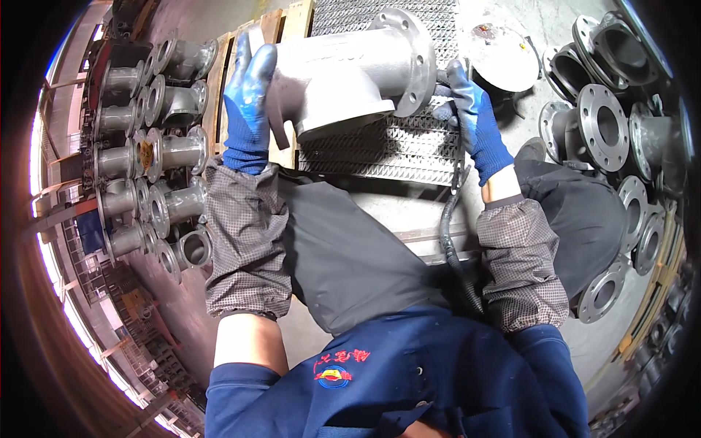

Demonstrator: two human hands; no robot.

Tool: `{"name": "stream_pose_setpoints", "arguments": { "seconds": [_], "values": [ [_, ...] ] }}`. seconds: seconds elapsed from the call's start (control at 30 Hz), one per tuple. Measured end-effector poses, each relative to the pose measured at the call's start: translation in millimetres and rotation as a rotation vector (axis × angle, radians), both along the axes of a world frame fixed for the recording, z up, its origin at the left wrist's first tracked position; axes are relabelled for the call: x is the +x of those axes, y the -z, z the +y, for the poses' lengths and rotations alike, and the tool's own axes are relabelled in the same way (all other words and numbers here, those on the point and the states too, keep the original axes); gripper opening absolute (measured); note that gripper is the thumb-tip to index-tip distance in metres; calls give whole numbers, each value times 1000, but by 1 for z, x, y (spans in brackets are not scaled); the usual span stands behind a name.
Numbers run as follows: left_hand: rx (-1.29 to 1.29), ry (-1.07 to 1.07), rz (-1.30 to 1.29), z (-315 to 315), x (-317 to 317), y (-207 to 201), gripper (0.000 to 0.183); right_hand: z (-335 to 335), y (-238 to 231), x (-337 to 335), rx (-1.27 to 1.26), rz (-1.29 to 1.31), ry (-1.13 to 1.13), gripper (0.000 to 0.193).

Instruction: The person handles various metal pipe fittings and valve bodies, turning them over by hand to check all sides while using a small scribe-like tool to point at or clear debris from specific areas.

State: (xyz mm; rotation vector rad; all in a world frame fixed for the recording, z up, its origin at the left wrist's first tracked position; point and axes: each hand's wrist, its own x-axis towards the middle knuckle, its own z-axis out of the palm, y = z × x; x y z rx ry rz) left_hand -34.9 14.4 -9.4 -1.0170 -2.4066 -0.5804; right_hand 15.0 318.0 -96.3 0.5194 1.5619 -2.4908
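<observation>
A grey metal flanged pipe tee [343, 62] lies crosswise before me, over a perforated metal grate [380, 157]. Its branch opening faces down toward me, and whether its weight is on the grate I cannot tell. My left hand [248, 95], in a blue-coated glove, presses on the left end flange with fingers stretched upward along it. At the opposite end, my gloved right hand [471, 113] is against the rim of the round right flange [420, 62], its fingers partly curled and partly hidden. Both hands hold the tee between them.
Wooden pallet slats [293, 29] run beside the grate. Rows of flanged fittings [175, 106] stand at the left; more flanged pipes [606, 128] are at the right. A round white disc [500, 58] sits beyond my right hand. A dark hose [450, 233] hangs between my knees.
</observation>
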Motion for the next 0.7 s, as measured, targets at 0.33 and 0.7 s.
{"name": "stream_pose_setpoints", "arguments": {
  "seconds": [0.33,0.7],
  "values": [
    [950,-299,-726,9,-3,23,42,33,-2,-38,498,200,-113,42],
    [1175,-238,-1101,-4,-8,91,45,60,-25,-66,518,421,-306,22]
  ]
}}
